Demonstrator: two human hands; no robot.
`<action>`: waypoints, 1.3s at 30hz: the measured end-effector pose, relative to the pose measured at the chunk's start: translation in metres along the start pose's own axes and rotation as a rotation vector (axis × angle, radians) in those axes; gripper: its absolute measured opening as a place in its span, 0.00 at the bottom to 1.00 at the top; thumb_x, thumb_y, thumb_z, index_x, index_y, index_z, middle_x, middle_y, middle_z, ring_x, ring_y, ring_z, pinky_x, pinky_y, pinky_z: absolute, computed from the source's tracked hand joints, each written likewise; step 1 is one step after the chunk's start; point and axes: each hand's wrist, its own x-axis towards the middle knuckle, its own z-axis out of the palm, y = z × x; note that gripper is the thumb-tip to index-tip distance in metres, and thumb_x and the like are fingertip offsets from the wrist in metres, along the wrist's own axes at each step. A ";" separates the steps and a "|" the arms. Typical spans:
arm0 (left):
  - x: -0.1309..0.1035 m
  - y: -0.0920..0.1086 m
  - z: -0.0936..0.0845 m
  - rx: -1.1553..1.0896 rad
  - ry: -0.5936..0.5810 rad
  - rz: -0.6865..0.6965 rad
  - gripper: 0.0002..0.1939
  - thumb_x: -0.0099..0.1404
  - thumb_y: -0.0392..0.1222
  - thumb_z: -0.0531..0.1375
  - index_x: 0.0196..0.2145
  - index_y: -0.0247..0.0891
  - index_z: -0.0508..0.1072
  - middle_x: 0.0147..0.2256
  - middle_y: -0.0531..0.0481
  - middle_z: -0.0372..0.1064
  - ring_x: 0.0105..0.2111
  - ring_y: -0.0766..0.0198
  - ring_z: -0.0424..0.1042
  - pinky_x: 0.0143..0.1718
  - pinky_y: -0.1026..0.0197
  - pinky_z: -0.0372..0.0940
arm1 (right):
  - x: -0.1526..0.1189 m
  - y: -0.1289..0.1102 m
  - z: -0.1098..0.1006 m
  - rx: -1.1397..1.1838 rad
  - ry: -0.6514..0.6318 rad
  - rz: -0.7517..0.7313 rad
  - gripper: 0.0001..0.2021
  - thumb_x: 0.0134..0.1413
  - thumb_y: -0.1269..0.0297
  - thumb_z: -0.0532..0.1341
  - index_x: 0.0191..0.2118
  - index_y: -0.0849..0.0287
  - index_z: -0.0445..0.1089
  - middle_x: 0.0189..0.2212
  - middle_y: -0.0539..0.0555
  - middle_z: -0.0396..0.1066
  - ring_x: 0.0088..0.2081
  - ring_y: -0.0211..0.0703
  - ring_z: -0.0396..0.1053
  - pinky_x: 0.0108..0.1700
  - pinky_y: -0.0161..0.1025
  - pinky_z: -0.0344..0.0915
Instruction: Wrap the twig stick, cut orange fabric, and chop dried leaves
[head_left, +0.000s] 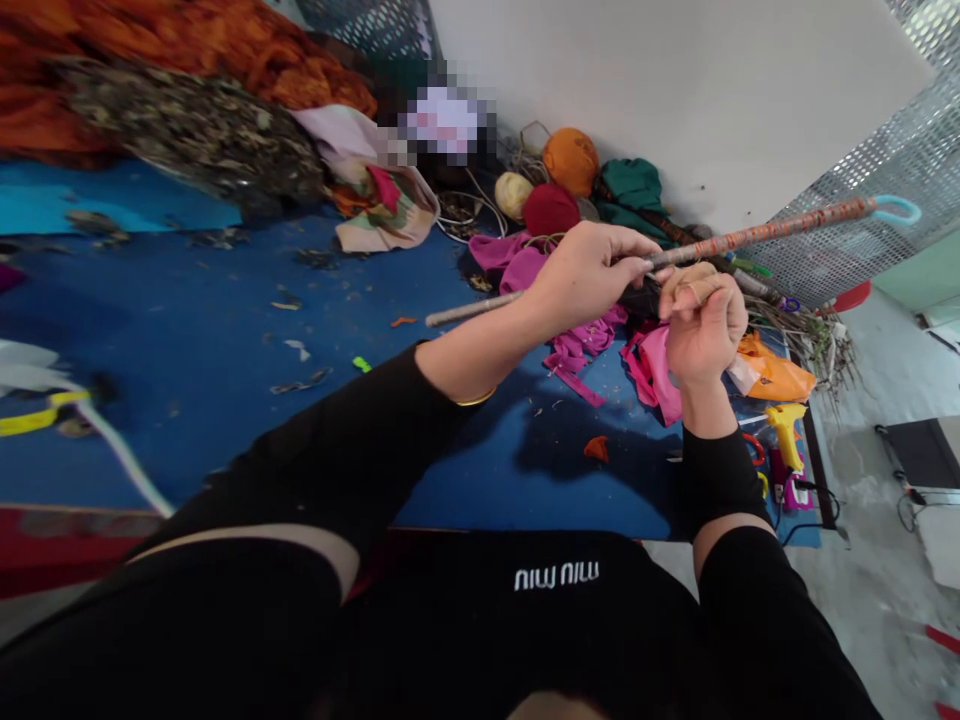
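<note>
A long thin stick (772,232) is held in the air over the blue table, slanting up to the right. Its right part is wrapped in orange-brown and grey material and ends in a light blue loop (900,210); its left end is plain. My left hand (592,270) pinches the stick near its middle, thumb and fingers closed on it. Just below the wrapped part, my right hand (705,315) has its fingers curled together beside the stick. What those fingers hold, if anything, is too small to tell.
Balls of orange (570,160) and red yarn (551,210) lie behind my hands, with magenta cloth (581,345) below. A yellow glue gun (785,435) stands near the right edge of the blue table (300,300). Dried leaves (202,130) and orange fabric are piled back left.
</note>
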 end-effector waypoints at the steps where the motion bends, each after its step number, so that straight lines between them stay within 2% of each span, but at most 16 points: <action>1: -0.001 -0.001 0.003 0.056 0.014 0.004 0.14 0.69 0.36 0.60 0.46 0.37 0.85 0.36 0.47 0.81 0.39 0.59 0.77 0.46 0.57 0.71 | 0.000 0.002 -0.001 -0.002 0.011 0.019 0.29 0.71 0.34 0.51 0.29 0.51 0.71 0.23 0.48 0.59 0.30 0.41 0.69 0.47 0.51 0.77; 4: -0.008 -0.002 0.010 0.232 0.079 0.026 0.13 0.69 0.38 0.61 0.47 0.43 0.86 0.40 0.48 0.83 0.44 0.56 0.79 0.49 0.56 0.70 | -0.003 -0.002 -0.005 -0.071 0.079 0.056 0.26 0.72 0.39 0.53 0.31 0.51 0.73 0.24 0.48 0.60 0.27 0.38 0.65 0.37 0.43 0.72; 9: -0.015 -0.002 0.017 0.367 0.097 0.055 0.14 0.71 0.40 0.61 0.48 0.48 0.85 0.44 0.49 0.83 0.47 0.55 0.79 0.49 0.56 0.69 | -0.011 -0.021 0.001 -0.205 0.147 0.056 0.26 0.72 0.40 0.54 0.31 0.52 0.75 0.25 0.49 0.62 0.28 0.38 0.66 0.34 0.42 0.69; 14: -0.012 -0.001 0.015 0.314 0.069 0.056 0.15 0.70 0.40 0.60 0.48 0.48 0.86 0.45 0.50 0.83 0.45 0.55 0.80 0.46 0.56 0.70 | -0.011 -0.029 0.003 -0.225 0.126 0.125 0.27 0.71 0.36 0.53 0.32 0.51 0.75 0.26 0.50 0.64 0.31 0.40 0.69 0.36 0.44 0.72; 18: -0.006 -0.005 0.012 0.186 0.022 0.042 0.14 0.70 0.40 0.60 0.47 0.47 0.86 0.39 0.51 0.84 0.40 0.57 0.79 0.43 0.57 0.71 | -0.005 -0.018 -0.005 -0.203 0.078 0.103 0.28 0.72 0.37 0.49 0.35 0.50 0.75 0.28 0.52 0.67 0.33 0.43 0.72 0.36 0.46 0.73; 22: -0.002 -0.009 0.010 0.083 0.026 0.019 0.12 0.70 0.43 0.61 0.43 0.45 0.86 0.35 0.50 0.82 0.37 0.58 0.77 0.41 0.58 0.71 | -0.002 -0.009 -0.010 -0.201 -0.024 0.117 0.31 0.72 0.33 0.44 0.40 0.49 0.76 0.32 0.53 0.69 0.31 0.43 0.69 0.36 0.47 0.72; 25: -0.002 -0.009 0.007 0.066 0.048 -0.001 0.10 0.69 0.43 0.62 0.40 0.44 0.85 0.33 0.50 0.81 0.37 0.58 0.77 0.41 0.57 0.71 | -0.004 -0.010 -0.005 -0.171 -0.010 0.134 0.31 0.72 0.33 0.45 0.37 0.50 0.75 0.30 0.52 0.67 0.28 0.41 0.66 0.37 0.47 0.72; 29: -0.002 -0.007 0.002 0.111 0.041 -0.023 0.09 0.68 0.41 0.62 0.39 0.42 0.85 0.31 0.49 0.80 0.35 0.58 0.75 0.42 0.56 0.70 | -0.006 -0.020 0.006 -0.128 0.047 0.100 0.27 0.71 0.37 0.52 0.30 0.51 0.70 0.26 0.50 0.62 0.28 0.40 0.65 0.42 0.48 0.74; 35: 0.001 -0.004 -0.002 0.074 0.093 -0.017 0.11 0.68 0.38 0.62 0.42 0.39 0.85 0.32 0.50 0.80 0.35 0.60 0.74 0.40 0.59 0.68 | -0.012 -0.036 0.015 -0.145 -0.001 0.097 0.27 0.71 0.38 0.53 0.29 0.51 0.70 0.32 0.54 0.65 0.43 0.49 0.74 0.57 0.57 0.75; 39: 0.002 -0.003 -0.005 0.124 0.144 -0.018 0.12 0.68 0.37 0.62 0.44 0.39 0.85 0.35 0.48 0.82 0.37 0.59 0.76 0.42 0.59 0.68 | -0.017 -0.038 0.011 -0.184 -0.015 0.153 0.28 0.69 0.35 0.53 0.33 0.51 0.76 0.42 0.58 0.67 0.57 0.55 0.72 0.63 0.62 0.73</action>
